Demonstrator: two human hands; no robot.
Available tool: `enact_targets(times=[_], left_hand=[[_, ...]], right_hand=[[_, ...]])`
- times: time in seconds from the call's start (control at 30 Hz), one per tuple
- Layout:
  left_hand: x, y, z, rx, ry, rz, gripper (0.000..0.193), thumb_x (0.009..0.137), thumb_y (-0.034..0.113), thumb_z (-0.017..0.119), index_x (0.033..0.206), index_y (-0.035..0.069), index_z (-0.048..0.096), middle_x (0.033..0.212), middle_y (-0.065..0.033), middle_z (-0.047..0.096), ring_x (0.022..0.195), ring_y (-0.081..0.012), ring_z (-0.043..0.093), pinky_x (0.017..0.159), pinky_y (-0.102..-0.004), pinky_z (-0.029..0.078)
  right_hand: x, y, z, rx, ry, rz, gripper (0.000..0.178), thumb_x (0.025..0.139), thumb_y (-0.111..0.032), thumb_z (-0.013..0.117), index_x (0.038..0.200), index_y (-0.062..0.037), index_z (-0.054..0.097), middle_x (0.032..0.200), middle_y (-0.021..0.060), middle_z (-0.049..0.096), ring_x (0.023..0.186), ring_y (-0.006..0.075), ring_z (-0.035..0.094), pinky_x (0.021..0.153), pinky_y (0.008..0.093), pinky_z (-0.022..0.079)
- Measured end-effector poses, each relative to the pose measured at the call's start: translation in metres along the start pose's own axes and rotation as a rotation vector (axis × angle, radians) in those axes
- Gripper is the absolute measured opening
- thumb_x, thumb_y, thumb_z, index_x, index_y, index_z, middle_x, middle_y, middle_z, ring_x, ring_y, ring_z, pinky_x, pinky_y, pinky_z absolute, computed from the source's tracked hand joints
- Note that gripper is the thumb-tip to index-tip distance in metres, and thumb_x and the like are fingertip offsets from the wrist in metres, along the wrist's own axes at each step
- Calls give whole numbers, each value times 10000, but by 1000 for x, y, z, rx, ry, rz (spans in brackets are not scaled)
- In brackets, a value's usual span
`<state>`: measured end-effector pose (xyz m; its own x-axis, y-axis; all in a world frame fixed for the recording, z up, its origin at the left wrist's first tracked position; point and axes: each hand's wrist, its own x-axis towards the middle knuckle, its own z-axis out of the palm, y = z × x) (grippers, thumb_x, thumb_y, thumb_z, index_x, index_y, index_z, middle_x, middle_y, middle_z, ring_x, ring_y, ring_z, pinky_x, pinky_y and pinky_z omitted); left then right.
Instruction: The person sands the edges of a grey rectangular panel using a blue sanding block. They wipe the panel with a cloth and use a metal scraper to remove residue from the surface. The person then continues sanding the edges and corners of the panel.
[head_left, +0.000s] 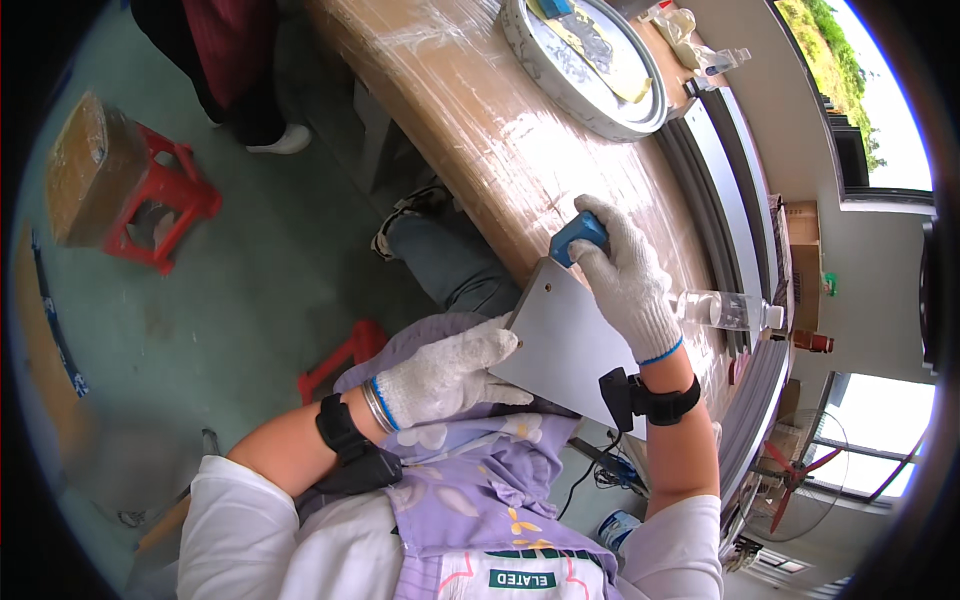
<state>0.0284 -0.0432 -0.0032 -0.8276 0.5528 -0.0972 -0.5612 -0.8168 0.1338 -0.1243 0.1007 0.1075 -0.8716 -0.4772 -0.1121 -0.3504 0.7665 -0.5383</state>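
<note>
Two gloved hands work on one flat grey panel [565, 345] that sits near the middle of the frame, tilted, its upper corner leaning against the edge of a long wooden table [470, 110] wrapped in clear film. The panel lies between the hands: the left hand [450, 372] is at its lower left edge, the right hand [625, 275] at its upper right corner. The left hand, in a white knit glove, is half closed, its fingers laid flat along the panel's near face and edge and pinching it there. The right hand, also in a white glove, is closed around a small blue block [578, 238] and presses it against the panel's top corner, just where the panel meets the table edge. Both wrists carry black bands. Just right of the right hand a clear plastic bottle [725, 310] lies on its side on the table. Toward the top of the frame a large round metal-rimmed tray [585, 100] rests on the same table. At the upper left stands a red stool [160, 205] bearing a brown wrapped box [85, 165].
</note>
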Motion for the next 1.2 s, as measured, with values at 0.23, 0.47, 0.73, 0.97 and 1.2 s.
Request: enact_targets(times=[0.23, 0.47, 0.73, 0.97, 1.2], left_hand=[[8, 7, 7, 184, 90, -83, 579, 1017, 179, 537, 1531, 78, 289, 1388, -84, 489, 1244, -227, 546, 998, -445, 524], [12, 11, 9, 262, 145, -129, 591, 997, 157, 548, 1518, 52, 290, 1404, -98, 465, 1249, -245, 540, 997, -453, 524], [13, 6, 2, 260, 184, -116, 584, 989, 139, 550, 1504, 26, 300, 1385, -100, 464, 1221, -244, 553, 998, -453, 523], [13, 9, 8, 257, 194, -107, 538, 986, 135, 552, 1469, 18, 345, 1363, -109, 477, 1203, -256, 560, 992, -456, 525], [13, 1, -2, 250, 210, -46, 474, 995, 119, 539, 1433, 17, 389, 1319, -110, 515, 1185, -247, 574, 963, -464, 546]], right_hand=[[-4, 10, 0, -86, -4, -11, 453, 864, -103, 650, 1303, -41, 554, 1173, 209, 620, 1099, 353, 619, 935, 413, 501], [-4, 6, 9, -100, 34, -215, 444, 833, -59, 659, 1265, -23, 564, 1177, 230, 592, 1108, 409, 588, 952, 435, 482], [-4, 3, 10, -89, 28, -310, 405, 816, -70, 669, 1206, -6, 582, 1134, 233, 603, 1102, 417, 570, 960, 452, 461], [-4, 7, 9, -138, 75, -216, 452, 844, -83, 664, 1283, -28, 571, 1156, 216, 627, 1092, 371, 615, 937, 406, 500], [-39, 30, -16, -183, 77, -15, 430, 848, -114, 667, 1255, -4, 582, 1121, 239, 639, 1053, 402, 623, 923, 449, 494]])
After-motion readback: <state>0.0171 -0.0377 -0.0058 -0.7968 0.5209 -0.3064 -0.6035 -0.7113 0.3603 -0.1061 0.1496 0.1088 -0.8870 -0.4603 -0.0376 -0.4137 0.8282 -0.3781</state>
